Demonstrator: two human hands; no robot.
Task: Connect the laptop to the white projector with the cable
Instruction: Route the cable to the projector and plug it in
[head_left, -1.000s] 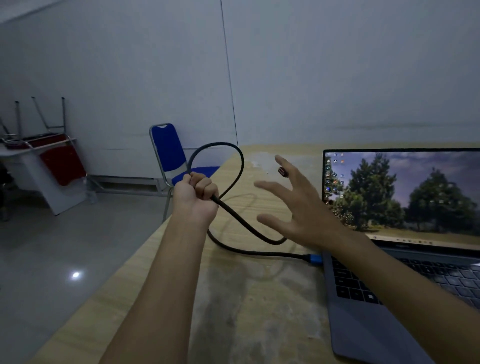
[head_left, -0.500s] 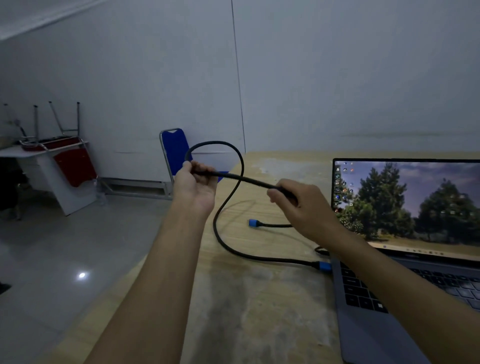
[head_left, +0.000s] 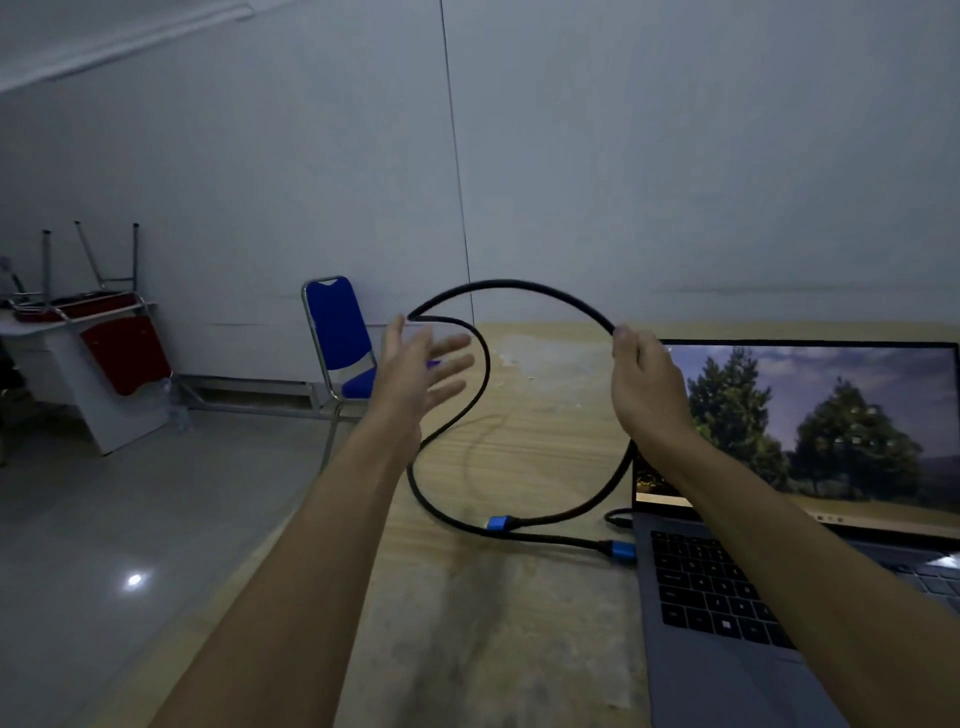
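Right hand (head_left: 647, 387) pinching the black cable (head_left: 519, 285) at the top of its loop, above the laptop (head_left: 727, 649) on the right. Left hand (head_left: 423, 371) fingers spread wide, holding nothing, beside the loop's kink. One blue plug (head_left: 621, 551) sits at the laptop's left edge, looks seated. Free blue plug (head_left: 500, 522) lies on the table (head_left: 519, 649), resting across the cable. No projector in view. Risk: lifting the loop further tugs the seated plug out, or the kink tightens into a knot.
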